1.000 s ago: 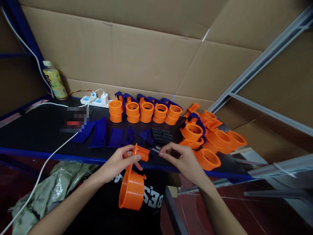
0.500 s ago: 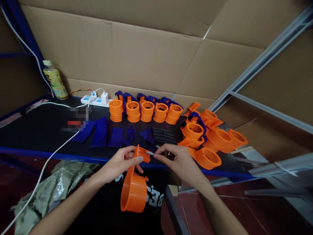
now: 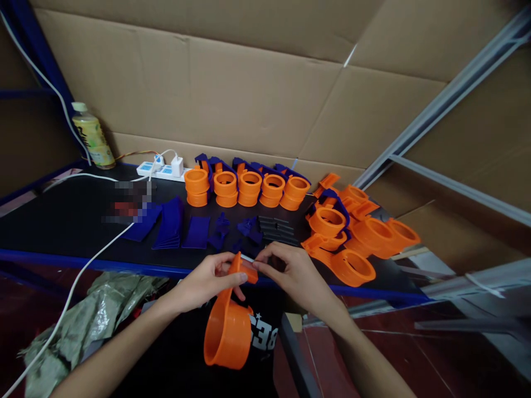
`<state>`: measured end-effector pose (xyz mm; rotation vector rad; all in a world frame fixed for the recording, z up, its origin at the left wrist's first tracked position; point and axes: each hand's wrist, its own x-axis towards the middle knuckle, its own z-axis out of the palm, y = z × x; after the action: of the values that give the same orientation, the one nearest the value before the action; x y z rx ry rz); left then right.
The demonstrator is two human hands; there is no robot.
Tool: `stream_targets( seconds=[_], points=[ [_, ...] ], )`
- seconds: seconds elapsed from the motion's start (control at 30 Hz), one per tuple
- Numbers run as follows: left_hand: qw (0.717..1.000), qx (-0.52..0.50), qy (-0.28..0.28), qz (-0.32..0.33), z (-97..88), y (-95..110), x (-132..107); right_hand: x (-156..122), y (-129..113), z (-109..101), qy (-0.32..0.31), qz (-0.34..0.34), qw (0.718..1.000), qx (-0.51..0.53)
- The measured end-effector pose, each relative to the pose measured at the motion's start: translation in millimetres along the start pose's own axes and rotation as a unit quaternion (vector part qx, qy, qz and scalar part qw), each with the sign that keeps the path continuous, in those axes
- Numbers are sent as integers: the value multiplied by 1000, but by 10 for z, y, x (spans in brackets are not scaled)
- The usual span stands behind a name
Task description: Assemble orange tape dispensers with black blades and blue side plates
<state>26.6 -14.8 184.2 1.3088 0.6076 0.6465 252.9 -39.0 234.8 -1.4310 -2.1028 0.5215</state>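
Yellow-labelled drink bottle (image 3: 94,138) near cardboard wall (image 3: 257,94); white power strip (image 3: 167,172), charger (image 3: 177,166) plugged in; white cable (image 3: 99,254); crumpled grey-green sack (image 3: 97,315).

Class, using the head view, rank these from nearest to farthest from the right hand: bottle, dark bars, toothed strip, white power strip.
1. Toothed strip: at the fingertips of the right hand.
2. Dark bars: just beyond the hand.
3. White power strip: farther back, toward the left.
4. Bottle: far left, at the back.

Black garment (image 3: 174,356) with white lettering (image 3: 262,330), bare hands (image 3: 203,283)
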Motion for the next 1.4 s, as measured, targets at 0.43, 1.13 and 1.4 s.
stream_targets(
  seconds=[0.43, 1.13, 1.4],
  points=[
    [999, 0, 35, -13, -10, 72, -6, -60, 23, -159, 36, 5, 999, 9],
    [1000, 1, 29, 3, 13, 75, 2, 26, 79, -78, -19, -28, 999, -23],
    [997, -35, 68, -25, -51, -8, 49, 210, 153, 77, 49, -58, 997, -30]
  ],
)
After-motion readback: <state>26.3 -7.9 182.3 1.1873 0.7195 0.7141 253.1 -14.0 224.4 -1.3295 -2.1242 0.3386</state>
